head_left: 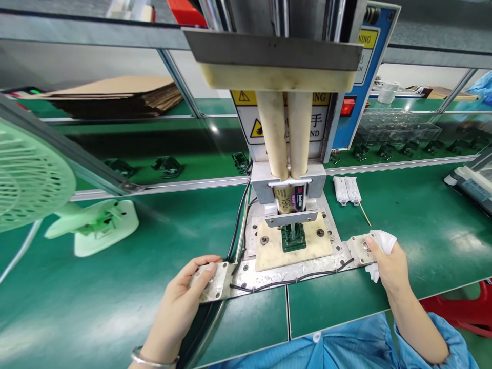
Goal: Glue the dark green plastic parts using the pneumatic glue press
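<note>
Cartridge (285, 200) marked "190" — left fingers (202, 279) clamped around metal block (218, 286), right fingers (375, 247) clamped on white tissue (385, 239)

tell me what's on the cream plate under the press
A green circuit board sits on the cream plate, between two screws. Whatever the metal bar above hides can't be seen.

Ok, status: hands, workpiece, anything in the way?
Left hand on left end block; right hand on right end block, with white cloth. Green part on cream plate, under cartridges. Nothing seen blocking; black cable apart from green part.
</note>
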